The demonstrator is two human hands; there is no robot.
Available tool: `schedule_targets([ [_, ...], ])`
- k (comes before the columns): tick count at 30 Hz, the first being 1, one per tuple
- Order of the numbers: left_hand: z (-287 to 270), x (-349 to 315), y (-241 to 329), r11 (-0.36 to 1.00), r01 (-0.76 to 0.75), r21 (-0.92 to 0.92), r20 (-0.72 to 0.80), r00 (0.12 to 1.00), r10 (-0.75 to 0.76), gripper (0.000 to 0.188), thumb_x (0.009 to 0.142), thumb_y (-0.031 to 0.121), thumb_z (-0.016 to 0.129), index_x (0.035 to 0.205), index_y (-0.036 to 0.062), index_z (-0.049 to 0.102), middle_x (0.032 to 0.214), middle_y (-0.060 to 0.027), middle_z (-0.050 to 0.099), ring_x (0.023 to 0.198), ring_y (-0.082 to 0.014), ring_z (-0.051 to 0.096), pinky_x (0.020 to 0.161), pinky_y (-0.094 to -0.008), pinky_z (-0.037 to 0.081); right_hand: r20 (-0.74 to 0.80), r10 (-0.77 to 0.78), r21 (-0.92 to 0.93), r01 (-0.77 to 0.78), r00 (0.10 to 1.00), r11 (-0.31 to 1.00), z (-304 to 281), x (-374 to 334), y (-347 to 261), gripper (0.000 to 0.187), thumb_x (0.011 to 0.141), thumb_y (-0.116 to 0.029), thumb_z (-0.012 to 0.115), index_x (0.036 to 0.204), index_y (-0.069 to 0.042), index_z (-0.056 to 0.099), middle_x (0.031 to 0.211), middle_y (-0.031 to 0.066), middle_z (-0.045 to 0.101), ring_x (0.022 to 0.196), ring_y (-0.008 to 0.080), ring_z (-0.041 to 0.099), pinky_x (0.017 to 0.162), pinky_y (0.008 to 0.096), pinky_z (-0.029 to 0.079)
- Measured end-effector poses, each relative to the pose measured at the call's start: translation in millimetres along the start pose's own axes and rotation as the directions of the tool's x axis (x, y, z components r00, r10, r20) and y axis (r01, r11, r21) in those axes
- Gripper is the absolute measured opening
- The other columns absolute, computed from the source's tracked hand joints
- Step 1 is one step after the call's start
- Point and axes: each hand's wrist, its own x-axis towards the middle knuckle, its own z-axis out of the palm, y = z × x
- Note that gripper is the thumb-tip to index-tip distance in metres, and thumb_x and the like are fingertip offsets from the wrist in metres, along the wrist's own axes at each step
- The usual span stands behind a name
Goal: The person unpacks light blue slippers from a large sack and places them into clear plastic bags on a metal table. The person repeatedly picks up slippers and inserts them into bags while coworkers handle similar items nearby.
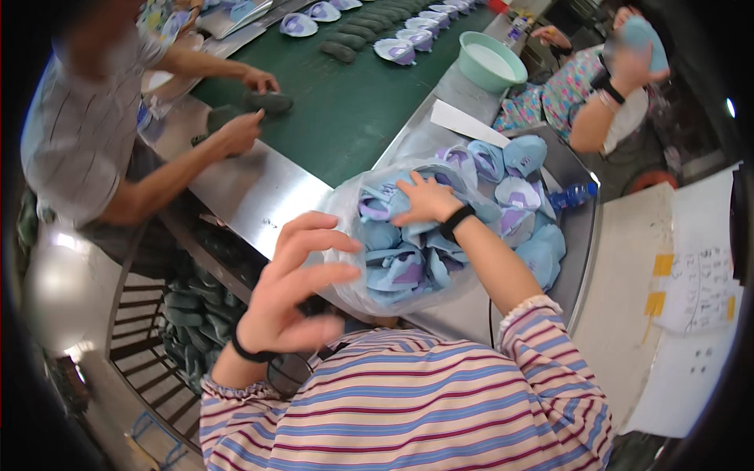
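Note:
A clear plastic bag (345, 297) full of light blue and lilac shoe uppers (385, 271) stands open in front of me, at the corner of a metal table. Into its mouth reaches my right hand (428, 201), its fingers spread over the uppers on top; none is visibly gripped. My left hand (302, 282) hovers at the bag's near left side, slightly blurred. Its fingers are apart with nothing between them. More blue uppers (522, 196) lie in a loose heap just right of the bag.
Ahead runs a green conveyor belt (314, 133) carrying rows of dark shoe lasts (353, 39) and uppers. At left a co-worker handles a dark last (271, 103); another person sits at far right. Nearby are a mint basin (503, 77), a blue bottle (575, 195) and a slatted crate (141, 336).

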Motion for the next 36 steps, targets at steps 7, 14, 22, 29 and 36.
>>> schedule_targets([
  [7,-15,49,110,0.859,0.040,-0.511,-0.376,0.888,-0.265,0.033,0.091,0.038,0.046,0.105,0.0108,0.058,0.080,-0.0092,0.049,0.077,-0.0213,0.050,0.080,-0.0338,0.044,-0.381,-0.335,-0.141,0.304,0.862,0.942,39,-72,62,0.040,0.064,-0.012,0.068,0.103,-0.020,0.060,0.135,0.0126,0.042,0.128,0.0323,0.037,0.094,0.0653,0.031],
  [14,10,61,96,0.673,-0.123,-0.730,-0.115,0.992,0.057,0.034,0.089,0.040,0.051,0.108,0.0126,0.059,0.089,-0.0085,0.051,0.087,-0.0200,0.048,0.084,-0.0358,0.043,-0.494,-0.341,0.036,0.410,0.800,0.911,45,-112,70,0.022,0.071,-0.029,0.070,0.090,-0.017,0.066,0.139,0.0207,0.038,0.130,0.0410,0.032,0.102,0.0634,0.022],
  [22,26,74,103,0.598,-0.078,-0.798,0.000,0.992,0.129,0.037,0.086,0.041,0.058,0.111,0.0146,0.061,0.100,-0.0076,0.054,0.099,-0.0184,0.047,0.089,-0.0381,0.042,-0.646,-0.407,-0.122,0.439,0.646,0.890,57,-75,28,0.006,0.079,-0.011,0.063,0.074,-0.011,0.066,0.096,0.0094,0.057,0.104,0.0264,0.054,0.098,0.0504,0.034],
  [29,24,75,107,0.562,-0.042,-0.826,0.048,0.988,0.145,0.040,0.083,0.043,0.063,0.114,0.0164,0.062,0.108,-0.0068,0.056,0.109,-0.0170,0.045,0.093,-0.0402,0.041,-0.415,0.221,0.896,0.355,0.883,0.266,68,-120,52,0.026,0.078,0.007,0.057,0.101,-0.004,0.058,0.093,0.0037,0.058,0.083,0.0129,0.055,0.071,0.0252,0.044],
  [36,15,92,99,0.430,0.036,-0.902,0.157,0.955,0.250,0.045,0.080,0.044,0.069,0.117,0.0181,0.064,0.117,-0.0060,0.059,0.119,-0.0157,0.044,0.097,-0.0422,0.039,-0.435,0.342,0.855,0.502,0.833,-0.134,33,-159,77,0.049,0.083,0.010,0.053,0.128,-0.003,0.042,0.104,0.0083,0.061,0.092,0.0146,0.058,0.084,0.0281,0.046],
])
